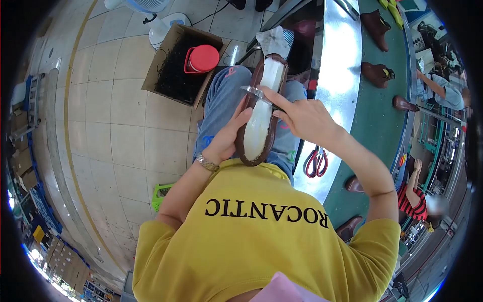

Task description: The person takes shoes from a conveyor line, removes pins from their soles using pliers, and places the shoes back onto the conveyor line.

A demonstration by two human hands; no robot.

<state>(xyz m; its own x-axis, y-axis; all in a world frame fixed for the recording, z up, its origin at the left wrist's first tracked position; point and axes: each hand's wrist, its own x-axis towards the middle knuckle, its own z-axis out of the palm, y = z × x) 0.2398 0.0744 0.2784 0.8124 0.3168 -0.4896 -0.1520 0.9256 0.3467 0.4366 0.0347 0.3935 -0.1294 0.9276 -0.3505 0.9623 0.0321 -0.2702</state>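
A brown shoe (pixel 258 132) lies upside down on my lap, its pale sole facing up and its rounded end toward my yellow shirt. My left hand (pixel 229 132) is closed around the shoe's left side. A small metal tool (pixel 255 92) with a shiny blade is in my right hand (pixel 302 113), the index finger stretched along it. The blade lies across the narrow middle of the sole. My right palm and the tool's handle are mostly hidden.
A metal ledge (pixel 338 95) at my right holds red-handled scissors (pixel 316 162). Beyond it, a green conveyor (pixel 375 113) carries several brown shoes. A cardboard box (pixel 166 50) with black scraps and a red container (pixel 204 58) stands left. Two co-workers are at far right.
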